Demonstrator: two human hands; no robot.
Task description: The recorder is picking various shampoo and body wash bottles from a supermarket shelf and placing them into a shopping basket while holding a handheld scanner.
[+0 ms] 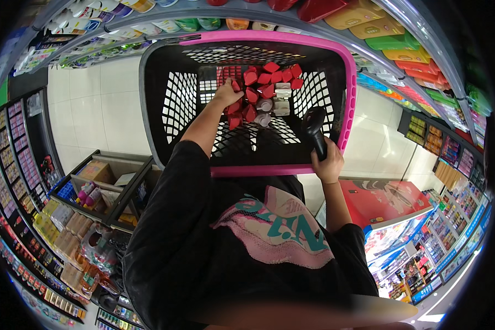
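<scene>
A black plastic shopping basket with openwork walls and a pink rim (349,103) is before me. Inside it, toward the middle, several red-capped bottles (251,95) stand close together. Beside them are pale bottles (281,108) and a few with whitish pump-like tops (264,104). My left hand (228,94) reaches down into the basket, thumb and fingers around a red bottle top (236,85) at the group's left edge. My right hand (329,161) grips the handle of a black handheld barcode scanner (314,126) over the basket's near right corner.
Store shelves (420,49) packed with bottles curve across the far side and right. At left are open dark bins (103,169) and plastic-wrapped packs (76,239). A red-topped chest freezer (385,200) stands at right. Tiled floor (103,103) shows beside the basket.
</scene>
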